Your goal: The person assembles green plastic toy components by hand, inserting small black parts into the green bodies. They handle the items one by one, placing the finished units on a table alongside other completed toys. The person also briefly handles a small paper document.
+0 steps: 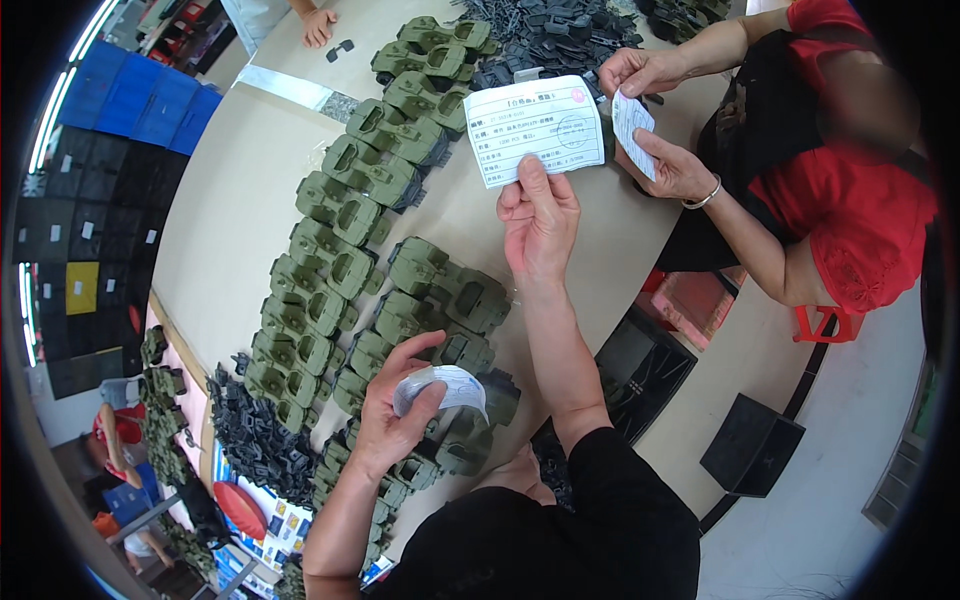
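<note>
My right hand (pixel 542 222) pinches the lower edge of a white printed paper slip (pixel 530 120) between thumb and fingers. The slip is held up flat, with a table of text, a round stamp and a small pink mark. Nearer to me, my left hand (pixel 392 415) grips a curled white paper slip (pixel 458 388) under its thumb, its index finger stretched out. Below the hands, rows of olive-green plastic vehicle-like bodies (pixel 330 265) cover much of the table; some near my left hand (pixel 470 300) are partly hidden by it.
At the right, a co-worker in red and black holds a small paper slip (pixel 633 130) in both hands. Dark small plastic parts (pixel 560 45) are heaped at the far side, more (pixel 255 435) at the left. Another person's hand (pixel 318 28) rests on the table (pixel 215 190). A black box (pixel 750 445) stands lower right.
</note>
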`<state>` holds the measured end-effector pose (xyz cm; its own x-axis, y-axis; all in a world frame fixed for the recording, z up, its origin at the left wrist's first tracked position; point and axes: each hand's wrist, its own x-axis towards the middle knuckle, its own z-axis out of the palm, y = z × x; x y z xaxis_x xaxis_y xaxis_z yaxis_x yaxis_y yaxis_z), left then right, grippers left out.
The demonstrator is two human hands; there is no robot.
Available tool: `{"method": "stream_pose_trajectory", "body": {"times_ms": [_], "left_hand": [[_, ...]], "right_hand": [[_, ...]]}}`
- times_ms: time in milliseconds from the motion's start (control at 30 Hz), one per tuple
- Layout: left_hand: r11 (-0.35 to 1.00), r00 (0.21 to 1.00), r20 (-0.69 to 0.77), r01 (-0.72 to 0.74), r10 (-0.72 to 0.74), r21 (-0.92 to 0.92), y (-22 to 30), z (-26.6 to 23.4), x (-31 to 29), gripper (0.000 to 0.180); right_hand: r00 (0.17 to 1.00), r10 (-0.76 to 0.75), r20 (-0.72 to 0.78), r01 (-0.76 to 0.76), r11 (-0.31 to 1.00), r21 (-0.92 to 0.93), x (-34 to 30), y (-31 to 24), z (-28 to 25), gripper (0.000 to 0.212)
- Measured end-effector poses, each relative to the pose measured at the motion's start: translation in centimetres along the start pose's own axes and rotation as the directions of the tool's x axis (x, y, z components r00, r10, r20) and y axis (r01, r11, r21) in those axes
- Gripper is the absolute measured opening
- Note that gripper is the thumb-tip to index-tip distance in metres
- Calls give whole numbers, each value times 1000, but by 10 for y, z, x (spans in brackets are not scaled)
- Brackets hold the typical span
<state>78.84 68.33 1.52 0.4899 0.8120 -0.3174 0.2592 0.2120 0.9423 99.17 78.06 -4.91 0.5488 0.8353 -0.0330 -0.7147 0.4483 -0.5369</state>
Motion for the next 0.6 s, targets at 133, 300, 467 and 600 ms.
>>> {"method": "stream_pose_trajectory", "body": {"times_ms": [133,300,467,600], "left_hand": [[1000,1000,-18,-6,6,10,-2,0,-3,40],[1000,1000,-10,28,-28,3,0,0,-4,38],[999,999,-49,16,-19,-47,-1,5,-3,12],[998,999,-43,17,-20,-56,-3,7,-1,12]], "right_hand": [[1000,0,-2,0,1000,13,1,3,0,11],[1000,-9,-9,10,998,59,4,4,0,13],[1000,-2,-20,2,1000,8,6,0,-1,11],[1000,-21,-18,21,1000,5,9,-1,-4,12]]}}
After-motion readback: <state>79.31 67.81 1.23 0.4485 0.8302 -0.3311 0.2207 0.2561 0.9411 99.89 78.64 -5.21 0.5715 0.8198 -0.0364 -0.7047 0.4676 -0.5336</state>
